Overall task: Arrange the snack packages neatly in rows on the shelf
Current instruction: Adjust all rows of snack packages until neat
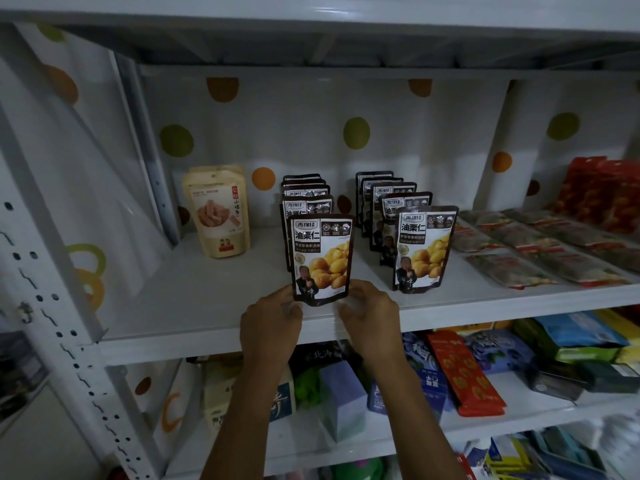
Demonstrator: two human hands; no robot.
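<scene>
Both grips are closed on the front chestnut pouch (pixel 322 258). The left hand (pixel 273 318) pinches its lower left corner and the right hand (pixel 372 313) its lower right, standing it upright near the front edge of the shelf (pixel 194 299). Right behind the grip, its row (pixel 306 206) of matching pouches files toward the back. Just right of the grip, a second row (pixel 424 247) looks finished, so I'd call the chestnut rows nearly done. Left of the grip stand beige pouches (pixel 220 213). Far right, flat packets (pixel 519 244) lie overlapped before red bags (pixel 599 192), which may want tidying. White boards, dotted backing (pixel 311 133), dim light, and a crowded lower shelf (pixel 485 426) beneath.
</scene>
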